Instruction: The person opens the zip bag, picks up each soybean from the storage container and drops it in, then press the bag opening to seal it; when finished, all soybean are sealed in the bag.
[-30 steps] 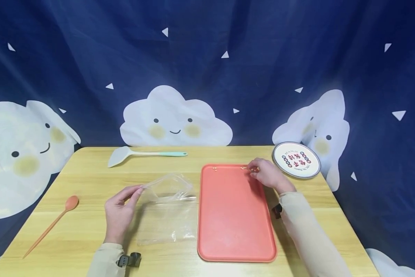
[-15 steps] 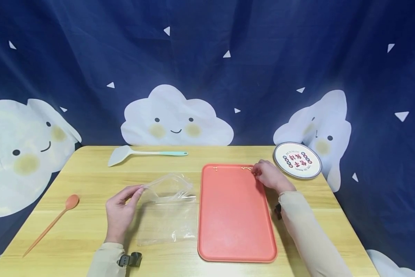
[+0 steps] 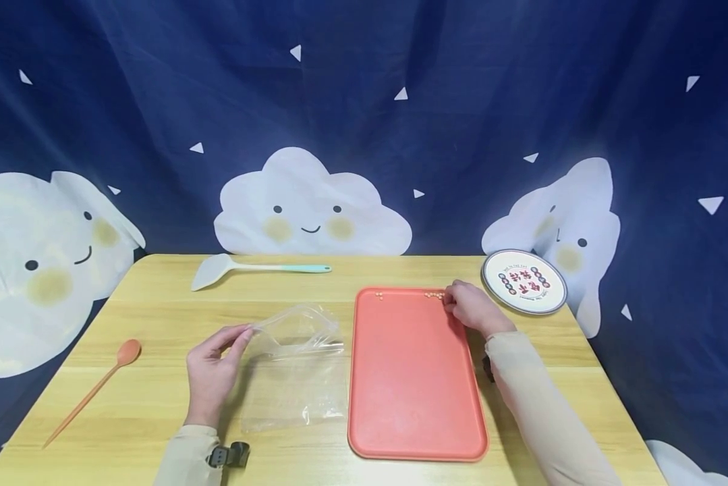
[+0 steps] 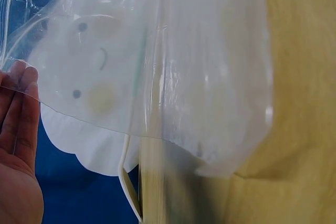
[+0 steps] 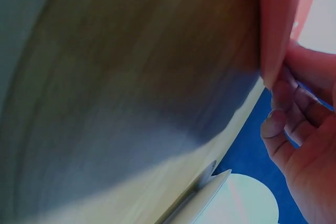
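My left hand point(image 3: 212, 371) pinches the mouth edge of a clear plastic zip bag point(image 3: 293, 391) between thumb and fingers. The bag lies on the table with its mouth raised; in the left wrist view its film point(image 4: 210, 77) spreads past the fingers point(image 4: 26, 129). A red rectangular tray point(image 3: 418, 378) sits right beside it. My right hand point(image 3: 476, 307) grips the tray's far right corner, thumb over the rim and fingers outside it in the right wrist view. Small pale-yellow round pieces, like soybeans point(image 3: 433, 295), lie along the tray's far edge, several of them near that hand.
Behind the bag lies a spatula point(image 3: 260, 268) with a white head and mint handle. An orange spoon point(image 3: 99, 388) rests at the left. An oval plate point(image 3: 524, 282) with red lettering stands at the back right, close past my right hand. A blue curtain point(image 3: 351, 81) backs the table.
My right hand has shifted slightly right along the tray's far edge to its corner, uncovering more of the yellow pieces. My left hand and the bag stay put.
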`<state>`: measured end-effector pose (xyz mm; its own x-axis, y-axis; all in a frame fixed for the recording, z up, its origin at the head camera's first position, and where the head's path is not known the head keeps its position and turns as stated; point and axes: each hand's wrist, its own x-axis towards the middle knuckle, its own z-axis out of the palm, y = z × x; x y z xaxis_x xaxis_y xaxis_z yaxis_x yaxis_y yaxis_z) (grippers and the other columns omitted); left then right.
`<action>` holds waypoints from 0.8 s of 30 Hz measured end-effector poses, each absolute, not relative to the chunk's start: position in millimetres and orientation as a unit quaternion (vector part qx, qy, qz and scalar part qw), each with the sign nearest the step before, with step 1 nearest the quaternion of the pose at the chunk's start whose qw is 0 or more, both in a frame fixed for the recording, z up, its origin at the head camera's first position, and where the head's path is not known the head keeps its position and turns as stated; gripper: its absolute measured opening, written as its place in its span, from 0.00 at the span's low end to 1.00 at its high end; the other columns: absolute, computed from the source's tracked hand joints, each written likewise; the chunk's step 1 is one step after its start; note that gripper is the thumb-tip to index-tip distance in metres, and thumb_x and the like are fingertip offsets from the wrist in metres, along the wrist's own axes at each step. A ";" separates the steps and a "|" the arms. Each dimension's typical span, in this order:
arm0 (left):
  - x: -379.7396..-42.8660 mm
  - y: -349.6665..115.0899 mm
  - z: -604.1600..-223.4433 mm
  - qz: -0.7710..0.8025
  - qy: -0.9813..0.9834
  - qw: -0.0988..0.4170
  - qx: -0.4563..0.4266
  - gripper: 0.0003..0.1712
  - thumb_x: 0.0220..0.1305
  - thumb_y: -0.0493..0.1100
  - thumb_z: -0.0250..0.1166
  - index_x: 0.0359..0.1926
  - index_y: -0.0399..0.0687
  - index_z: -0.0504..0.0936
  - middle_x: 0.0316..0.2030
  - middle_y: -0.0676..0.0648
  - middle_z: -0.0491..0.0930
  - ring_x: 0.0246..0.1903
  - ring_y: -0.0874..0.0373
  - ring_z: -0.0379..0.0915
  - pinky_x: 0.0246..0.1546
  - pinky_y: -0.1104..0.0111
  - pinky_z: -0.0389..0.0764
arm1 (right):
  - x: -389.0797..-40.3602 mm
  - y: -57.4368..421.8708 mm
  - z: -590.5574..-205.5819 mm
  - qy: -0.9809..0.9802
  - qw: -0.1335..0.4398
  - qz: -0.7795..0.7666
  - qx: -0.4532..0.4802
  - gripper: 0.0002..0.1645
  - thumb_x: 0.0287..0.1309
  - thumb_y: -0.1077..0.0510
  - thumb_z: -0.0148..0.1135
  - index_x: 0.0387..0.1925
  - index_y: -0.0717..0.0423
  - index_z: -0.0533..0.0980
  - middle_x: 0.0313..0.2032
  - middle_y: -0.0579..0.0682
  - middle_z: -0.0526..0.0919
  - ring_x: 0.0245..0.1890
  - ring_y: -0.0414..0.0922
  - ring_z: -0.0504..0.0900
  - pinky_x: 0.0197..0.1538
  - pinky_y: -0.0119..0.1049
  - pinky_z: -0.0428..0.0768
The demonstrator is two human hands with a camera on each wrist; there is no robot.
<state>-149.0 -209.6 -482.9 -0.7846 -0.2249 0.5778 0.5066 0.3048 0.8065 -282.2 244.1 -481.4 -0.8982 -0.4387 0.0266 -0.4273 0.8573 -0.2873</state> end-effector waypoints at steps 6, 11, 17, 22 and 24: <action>-148.2 -209.8 -481.7 -0.574 -0.752 0.313 -0.089 0.07 0.54 0.20 0.67 0.35 0.28 0.86 0.34 0.35 0.85 0.34 0.64 0.82 0.39 0.76 0.81 | -278.7 236.9 -471.6 0.958 0.028 -0.195 -0.207 0.04 0.60 0.61 0.67 0.31 0.53 0.79 0.29 0.45 0.78 0.32 0.46 0.77 0.41 0.44 0.79; -147.6 -209.6 -480.5 -0.580 -0.748 0.310 -0.092 0.07 0.55 0.20 0.67 0.34 0.29 0.86 0.33 0.35 0.85 0.34 0.64 0.82 0.37 0.76 0.81 | -272.2 219.1 -456.7 0.934 0.009 -0.282 -0.217 0.03 0.58 0.64 0.67 0.32 0.55 0.79 0.29 0.45 0.81 0.32 0.44 0.78 0.40 0.41 0.79; -148.6 -208.8 -481.4 -0.573 -0.749 0.316 -0.100 0.08 0.54 0.19 0.67 0.34 0.29 0.86 0.33 0.35 0.85 0.33 0.64 0.82 0.37 0.76 0.81 | -262.8 192.4 -436.4 0.910 0.003 -0.337 -0.240 0.04 0.58 0.67 0.65 0.35 0.57 0.80 0.30 0.45 0.81 0.32 0.43 0.78 0.39 0.40 0.79; -146.7 -209.4 -481.4 -0.564 -0.755 0.318 -0.100 0.08 0.54 0.20 0.68 0.35 0.29 0.86 0.34 0.35 0.85 0.34 0.64 0.82 0.39 0.77 0.81 | -257.2 166.8 -427.5 0.899 0.000 -0.348 -0.267 0.05 0.58 0.66 0.65 0.33 0.53 0.80 0.31 0.43 0.81 0.33 0.42 0.79 0.39 0.40 0.81; -145.3 -209.8 -481.1 -0.564 -0.756 0.318 -0.096 0.09 0.53 0.19 0.67 0.35 0.29 0.86 0.34 0.34 0.85 0.34 0.65 0.82 0.39 0.77 0.81 | -255.0 154.2 -424.9 0.895 0.000 -0.348 -0.281 0.05 0.58 0.66 0.65 0.34 0.53 0.81 0.31 0.42 0.81 0.33 0.41 0.79 0.40 0.39 0.81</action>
<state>-145.3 -209.8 -481.1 -0.7798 -0.2123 0.5889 0.5036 0.3461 0.7916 -255.0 154.2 -424.9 -0.8426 -0.5022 0.1945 -0.5017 0.6007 -0.6225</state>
